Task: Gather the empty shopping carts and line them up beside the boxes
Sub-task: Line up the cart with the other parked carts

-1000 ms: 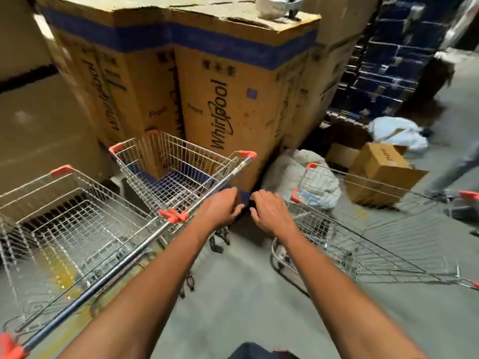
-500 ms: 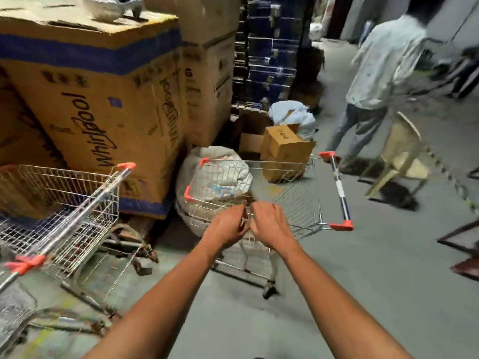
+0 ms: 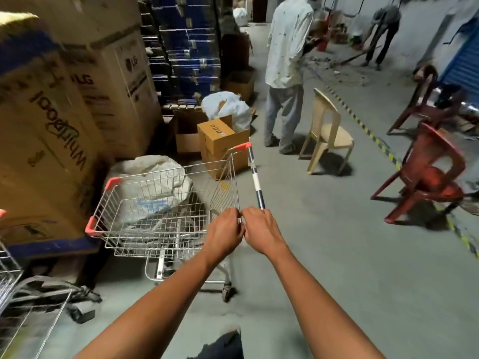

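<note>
An empty wire shopping cart (image 3: 166, 203) with orange corner caps stands side-on beside the tall Whirlpool and LG boxes (image 3: 46, 120). Its handle bar (image 3: 255, 177) points away on the right. My left hand (image 3: 225, 233) and my right hand (image 3: 261, 230) are held together, fingers curled, right at the cart's near handle corner. The handle's near end disappears behind my right hand. Whether either hand grips the cart is hidden. Part of another cart (image 3: 10, 275) shows at the left edge.
A white sack (image 3: 153, 172) lies behind the cart, and a small carton (image 3: 220, 137) stands beyond it. A person in a white shirt (image 3: 287, 55) stands ahead beside a beige chair (image 3: 326, 130). Red chairs (image 3: 427, 174) stand at the right, blue crates (image 3: 186, 47) behind.
My view swung right, away from the two parked carts, and this cart came closer. My joined hands went from the middle of its near side to its handle corner.
</note>
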Demonstrator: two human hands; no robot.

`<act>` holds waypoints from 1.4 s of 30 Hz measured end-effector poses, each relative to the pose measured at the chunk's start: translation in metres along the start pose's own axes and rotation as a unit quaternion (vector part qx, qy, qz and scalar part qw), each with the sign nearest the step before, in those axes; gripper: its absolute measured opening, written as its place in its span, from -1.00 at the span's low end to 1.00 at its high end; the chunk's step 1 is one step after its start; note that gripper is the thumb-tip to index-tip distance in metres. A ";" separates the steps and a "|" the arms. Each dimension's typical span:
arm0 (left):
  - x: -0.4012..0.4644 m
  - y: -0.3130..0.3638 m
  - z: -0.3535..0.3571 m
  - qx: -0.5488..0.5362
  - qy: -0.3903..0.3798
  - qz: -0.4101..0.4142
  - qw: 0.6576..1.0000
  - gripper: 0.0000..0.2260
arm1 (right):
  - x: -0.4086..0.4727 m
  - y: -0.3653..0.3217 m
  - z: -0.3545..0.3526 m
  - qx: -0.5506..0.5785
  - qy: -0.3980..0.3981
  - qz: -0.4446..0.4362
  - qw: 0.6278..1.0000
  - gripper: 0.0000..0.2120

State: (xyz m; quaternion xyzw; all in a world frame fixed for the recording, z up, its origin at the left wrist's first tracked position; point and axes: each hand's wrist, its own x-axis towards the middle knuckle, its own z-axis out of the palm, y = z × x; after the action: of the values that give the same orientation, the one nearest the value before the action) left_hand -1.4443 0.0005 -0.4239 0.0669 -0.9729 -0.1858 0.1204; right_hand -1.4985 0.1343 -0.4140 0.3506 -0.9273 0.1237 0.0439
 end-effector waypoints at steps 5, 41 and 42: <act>0.062 0.032 0.044 -0.043 0.005 -0.008 0.999 -0.78 | 0.033 0.079 0.003 0.005 -0.005 -0.016 1.000 -0.73; 0.275 0.077 0.182 -0.037 0.007 -0.627 0.778 -0.50 | 0.441 0.238 0.094 -0.112 -0.279 -0.644 0.704 -0.71; 0.277 0.080 0.181 -0.017 0.004 -0.651 0.759 -0.57 | 0.444 0.238 0.097 -0.115 -0.276 -0.651 0.698 -0.70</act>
State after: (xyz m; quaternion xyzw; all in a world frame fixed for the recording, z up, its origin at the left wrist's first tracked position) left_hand -1.7644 0.0888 -0.4993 0.6834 -0.6907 -0.2352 -0.0243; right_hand -1.9891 -0.0024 -0.4799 0.8772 -0.4455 -0.1460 -0.1041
